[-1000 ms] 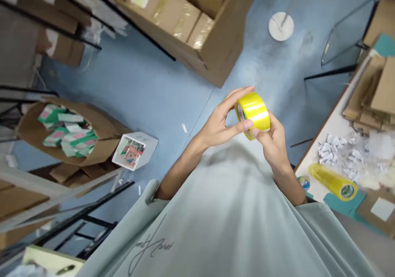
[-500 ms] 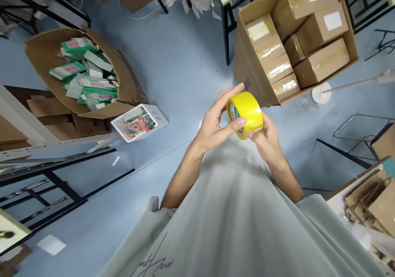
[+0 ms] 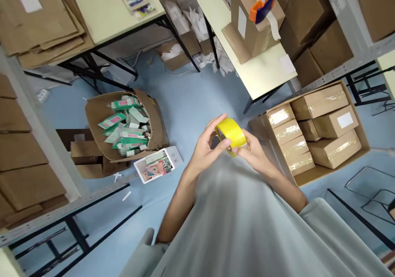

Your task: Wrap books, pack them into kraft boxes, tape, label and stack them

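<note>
A roll of yellow packing tape is held up in front of my grey shirt, between both hands. My left hand grips its left side, with the thumb across the near edge and the fingers over the top. At the roll's lower right, my right hand pinches it, thumb against the outer face; the fingers behind are partly hidden. Whether a tape end is lifted I cannot tell.
To the right stands a large carton of taped boxes. On the left are a carton of green packets and a small white box. Ahead, a table bears a cardboard box and an orange-and-blue tape dispenser.
The view has tilted up, bringing the tables and tape dispenser into sight. Both hands still hold the tape roll, which now appears slightly lower and further left in the picture.
</note>
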A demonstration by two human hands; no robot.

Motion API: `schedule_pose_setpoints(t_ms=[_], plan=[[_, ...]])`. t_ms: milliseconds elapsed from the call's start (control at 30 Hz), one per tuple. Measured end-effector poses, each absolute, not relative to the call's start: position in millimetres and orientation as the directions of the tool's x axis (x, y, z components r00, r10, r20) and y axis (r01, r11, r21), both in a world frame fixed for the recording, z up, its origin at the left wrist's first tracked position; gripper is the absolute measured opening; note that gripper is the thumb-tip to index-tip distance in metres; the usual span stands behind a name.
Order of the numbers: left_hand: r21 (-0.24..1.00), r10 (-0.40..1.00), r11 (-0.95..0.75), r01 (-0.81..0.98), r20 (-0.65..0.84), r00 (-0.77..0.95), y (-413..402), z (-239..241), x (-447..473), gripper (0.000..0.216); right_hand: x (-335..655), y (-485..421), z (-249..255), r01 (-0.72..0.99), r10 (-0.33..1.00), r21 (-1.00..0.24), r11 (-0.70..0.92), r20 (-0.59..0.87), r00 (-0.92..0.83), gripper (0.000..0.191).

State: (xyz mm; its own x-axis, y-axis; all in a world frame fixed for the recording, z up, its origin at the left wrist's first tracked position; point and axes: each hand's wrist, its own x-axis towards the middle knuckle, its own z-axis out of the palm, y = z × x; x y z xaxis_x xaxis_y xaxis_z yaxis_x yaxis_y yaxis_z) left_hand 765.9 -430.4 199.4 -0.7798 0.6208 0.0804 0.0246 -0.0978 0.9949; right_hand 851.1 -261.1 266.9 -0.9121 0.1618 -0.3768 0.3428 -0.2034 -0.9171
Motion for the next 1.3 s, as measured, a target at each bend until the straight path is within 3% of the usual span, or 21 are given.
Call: schedule_pose_setpoints(t_ms=[233,367,633,900,1100,1300], plan=[[0.992,0.657,-0.122,0.009,0.088,-0.749,-424,177,576,0.075,668,-260,252,0.353,0.18,-0.898,-0.263,-0.405,-0.896,0.03],[0.993,0.767,-0.118,0.022,0.105,-0.633,-409,179,458,0.077,578,-266,251,0.278,0.348,-0.913,-0.299,-0.376,-0.859,0.025],[0.98,0.942,-0.195,0.032,0.197,-0.271,-343,211,275,0.08,447,-266,267,0.117,0.701,-0.941,-0.317,-0.316,-0.64,0.033],[0.981,0.974,-0.195,0.014,0.196,-0.115,-241,212,210,0.083,391,-202,263,0.022,0.83,-0.95,-0.312,-0.284,-0.479,0.038],[0.984,0.977,-0.162,0.078,0.171,-0.124,-175,217,188,0.089,364,-143,253,-0.068,0.858,-0.951,-0.303,-0.241,-0.454,0.041],[0.984,0.987,-0.163,0.07,0.163,-0.003,-123,224,171,0.094,353,-106,258,-0.12,0.885,-0.944,-0.308,-0.237,-0.4,0.045]])
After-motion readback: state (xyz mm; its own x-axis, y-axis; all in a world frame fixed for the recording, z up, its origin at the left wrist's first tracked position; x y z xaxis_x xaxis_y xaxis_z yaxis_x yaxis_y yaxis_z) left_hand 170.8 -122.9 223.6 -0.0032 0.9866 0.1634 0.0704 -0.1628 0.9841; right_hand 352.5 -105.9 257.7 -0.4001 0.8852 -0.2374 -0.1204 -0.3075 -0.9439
